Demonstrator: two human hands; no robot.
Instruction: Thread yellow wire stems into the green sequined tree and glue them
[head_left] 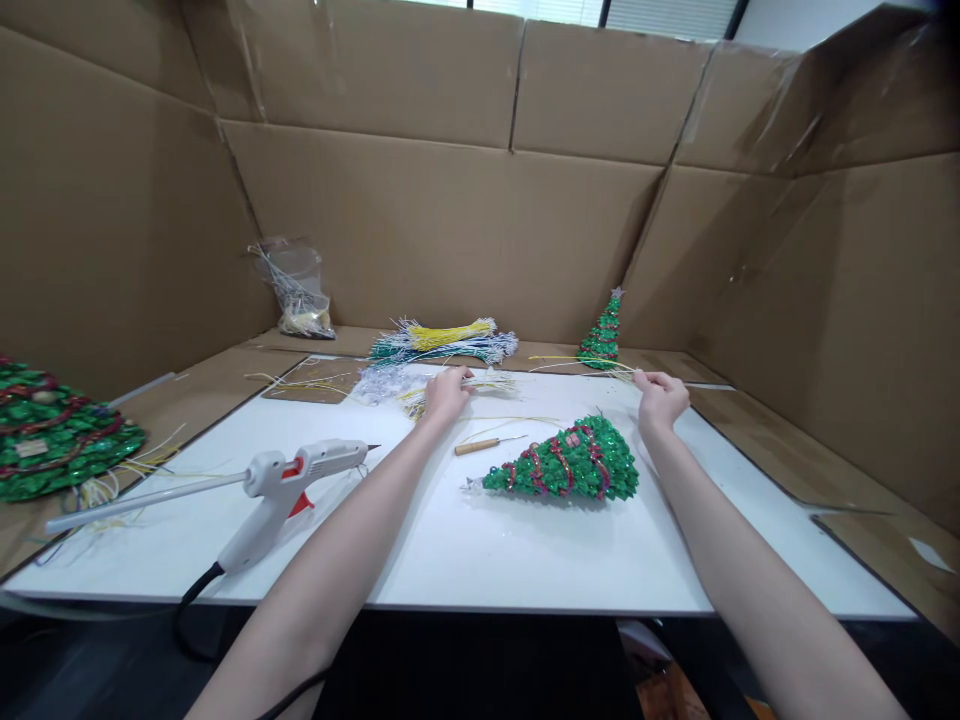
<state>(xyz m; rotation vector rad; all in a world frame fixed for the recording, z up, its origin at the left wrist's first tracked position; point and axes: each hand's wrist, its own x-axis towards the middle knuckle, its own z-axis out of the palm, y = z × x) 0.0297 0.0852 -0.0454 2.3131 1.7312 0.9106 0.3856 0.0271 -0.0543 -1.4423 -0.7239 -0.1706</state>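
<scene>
My left hand (pixel 448 393) is at the far side of the white board, its fingers closed on a loose bunch of thin white and yellow wires (pixel 496 384). Farther right, my right hand (pixel 661 398) pinches a few long yellow and white wires (pixel 574 361) that stretch leftward from its fingertips. Between my forearms lies a small green tinsel Christmas tree (pixel 574 462) on its side, wound with red garland, its tip pointing left. Just beyond the tip rests an awl with a wooden handle (pixel 477 447). Neither hand touches the tree.
A white glue gun (pixel 281 490) stands left of my left forearm, its cord running off the front edge. A larger tree (pixel 60 435) is at far left. Behind are wire bundles (pixel 450 341), a plastic bag (pixel 298 290) and an upright small tree (pixel 603 333). Cardboard walls (pixel 420 220) surround the board.
</scene>
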